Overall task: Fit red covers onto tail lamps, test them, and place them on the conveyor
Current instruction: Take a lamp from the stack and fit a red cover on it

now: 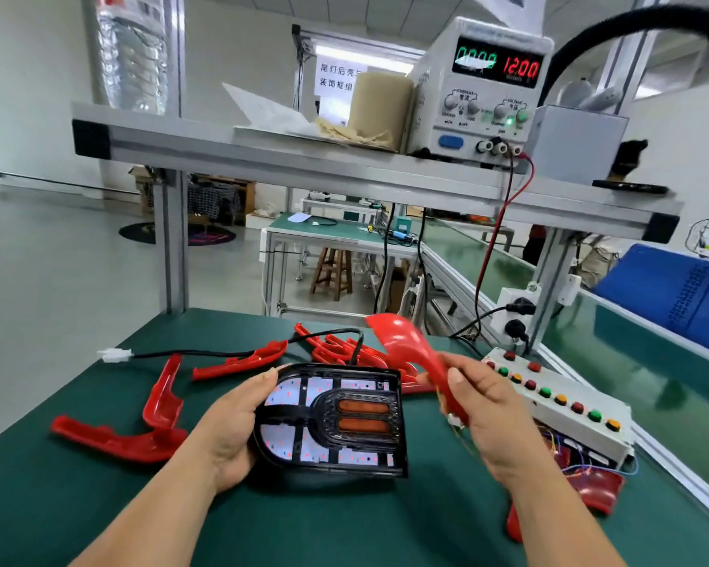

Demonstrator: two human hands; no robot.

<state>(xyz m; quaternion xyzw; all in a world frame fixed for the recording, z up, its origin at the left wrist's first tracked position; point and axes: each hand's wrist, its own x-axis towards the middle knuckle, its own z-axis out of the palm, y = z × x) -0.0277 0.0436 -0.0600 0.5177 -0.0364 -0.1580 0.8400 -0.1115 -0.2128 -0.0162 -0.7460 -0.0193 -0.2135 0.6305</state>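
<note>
The green surface fills the foreground, and the conveyor runs along its right side. On the shelf above, the power supply reads 12.00. The black tail lamp, uncovered, is at the surface's middle, and the left hand curls round its left edge. The right hand grips a red cover, raised just right of the lamp and apart from it. Loose covers lie to the left.

The tail lamp is at lower centre over the table, between the left hand and the right hand, which holds one cover. Loose covers lie on the table left of and behind the lamp; the button box lies at right, beside the conveyor.
</note>
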